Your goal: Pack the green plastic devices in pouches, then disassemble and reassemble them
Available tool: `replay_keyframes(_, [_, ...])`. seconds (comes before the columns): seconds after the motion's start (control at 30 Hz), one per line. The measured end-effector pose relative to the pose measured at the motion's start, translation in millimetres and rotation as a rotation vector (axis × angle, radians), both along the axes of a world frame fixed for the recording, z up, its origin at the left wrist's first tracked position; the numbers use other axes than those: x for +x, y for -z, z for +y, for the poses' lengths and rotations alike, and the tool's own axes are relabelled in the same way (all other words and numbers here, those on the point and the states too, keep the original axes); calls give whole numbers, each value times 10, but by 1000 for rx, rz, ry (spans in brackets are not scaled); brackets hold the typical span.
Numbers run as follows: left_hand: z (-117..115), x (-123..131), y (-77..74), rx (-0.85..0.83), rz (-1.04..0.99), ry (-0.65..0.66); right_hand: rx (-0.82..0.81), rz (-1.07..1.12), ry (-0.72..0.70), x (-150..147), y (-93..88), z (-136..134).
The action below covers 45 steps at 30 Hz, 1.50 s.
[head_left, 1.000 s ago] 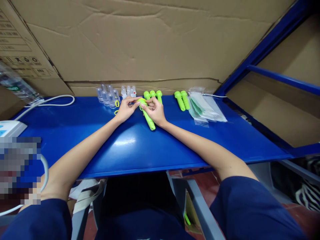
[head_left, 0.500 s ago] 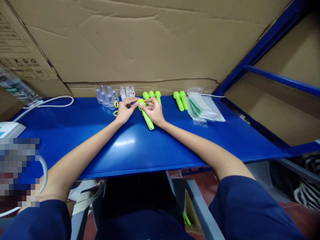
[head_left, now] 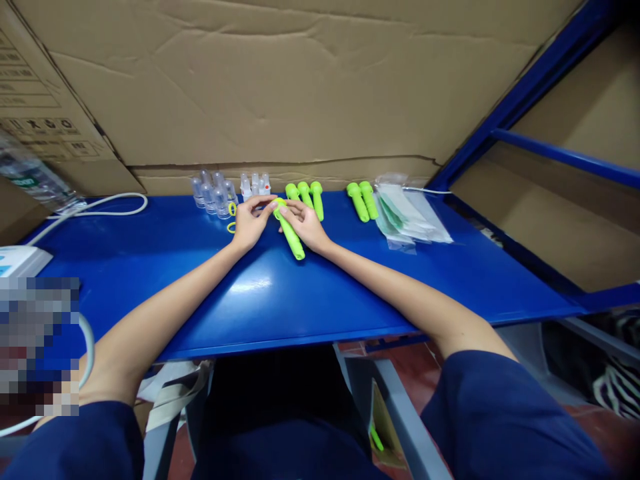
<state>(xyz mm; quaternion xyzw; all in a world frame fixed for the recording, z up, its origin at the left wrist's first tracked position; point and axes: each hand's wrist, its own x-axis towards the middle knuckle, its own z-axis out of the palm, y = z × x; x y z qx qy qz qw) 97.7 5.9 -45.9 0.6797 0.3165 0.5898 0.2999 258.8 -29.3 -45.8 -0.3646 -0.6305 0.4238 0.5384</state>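
Observation:
A lime-green tube with a wider head (head_left: 292, 239) is held between both hands above the blue table (head_left: 260, 307). The fingertips of my left hand (head_left: 249, 223) pinch its head end from the left. My right hand (head_left: 306, 225) grips it just below the head, from the right. Its narrow end points down toward the table's front edge. Two thin yellow rings (head_left: 232, 227) lie beside my left hand. Several green tubes (head_left: 305, 192) lie behind my right hand, and two more (head_left: 362, 201) lie farther right.
Several clear plastic cups (head_left: 216, 195) and small white-based clear pieces (head_left: 255, 185) stand at the back. Plastic bags (head_left: 411, 213) lie at the right. A white cable (head_left: 120, 195), a bottle (head_left: 35, 173) and a white device (head_left: 25, 261) are at the left.
The held green tube has shifted slightly left and turned a little. The fingers of my right hand have moved lower around it, uncovering more of the green tubes behind.

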Motion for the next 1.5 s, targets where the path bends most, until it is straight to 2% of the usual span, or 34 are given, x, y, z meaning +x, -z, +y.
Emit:
replay_keyframes(0.1, [6, -4, 0, 9, -32, -8, 2, -44, -53, -12, 25, 10])
replay_keyframes(0.23, [0, 0, 2, -27, -46, 44, -17, -91, -63, -12, 69, 30])
replay_keyframes(0.4, [0, -8, -1, -13, -1, 57, -10, -73, -28, 14, 55, 24])
replay_keyframes(0.7, [-32, 14, -20, -6, -43, 74, -36, -102, 34, 9, 46, 24])
replay_keyframes(0.8, [-99, 34, -51, 28, 33, 91, -15, -92, 59, -1, 64, 31])
replay_keyframes(0.93, [-176, 40, -100, 187, 240, 47, 39, -98, 99, -8, 70, 21])
replay_keyframes(1.07, [-171, 24, -105, 302, 329, 1, 36, -120, 157, -6, 57, 9])
replay_keyframes(1.23, [-140, 24, -76, 316, 322, -35, -18, -155, 184, 5, 44, 8])
replay_keyframes(1.5, [-156, 58, -79, 242, 230, -32, 0, -203, 179, -9, 50, 7])
